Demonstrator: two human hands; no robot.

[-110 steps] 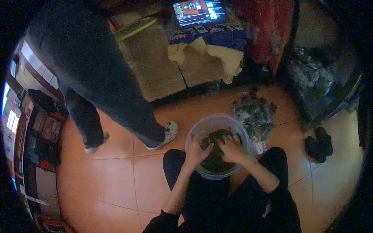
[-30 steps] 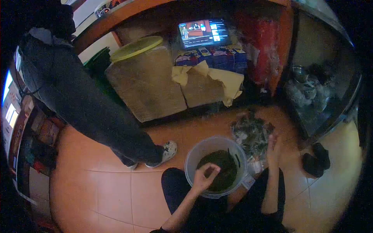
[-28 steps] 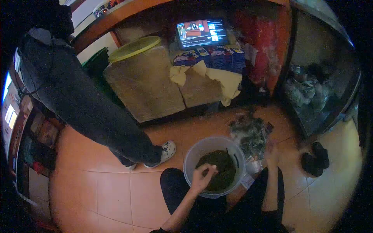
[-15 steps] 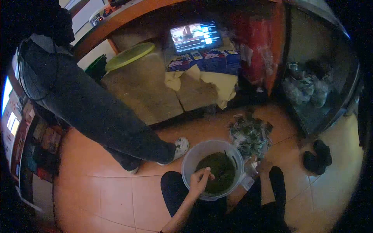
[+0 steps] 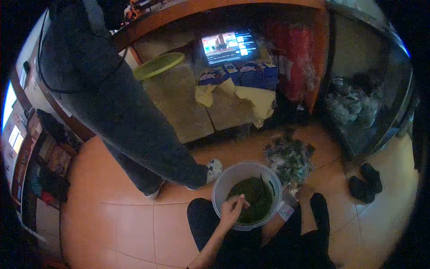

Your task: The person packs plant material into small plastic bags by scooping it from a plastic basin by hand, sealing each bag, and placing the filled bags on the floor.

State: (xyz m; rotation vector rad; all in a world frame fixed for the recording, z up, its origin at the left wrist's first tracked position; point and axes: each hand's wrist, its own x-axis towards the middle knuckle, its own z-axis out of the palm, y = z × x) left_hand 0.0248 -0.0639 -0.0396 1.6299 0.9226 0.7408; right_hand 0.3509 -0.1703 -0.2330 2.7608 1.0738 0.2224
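Note:
A translucent white plastic bucket stands by my knees, part filled with loose dark green material whose kind I cannot make out. My left hand is over the bucket's near left side, fingers curled and drawn together. Anything between those fingertips is too small to see. To the right of the bucket, my right hand is dim, its fingers closed at what looks like a small clear plastic bag with print on it. Just beyond lies a heap of small plastic packets, some with green in them.
A person in dark trousers stands at left, a shoe close to the bucket. Behind are a lit tablet screen, stacked blue boxes, brown cartons and a yellow-green lid. Dark slippers lie at right.
The view has shifted slightly. The standing person's upper leg and body have moved rightward. My left hand stays over the bucket with little change, and my right hand keeps its place.

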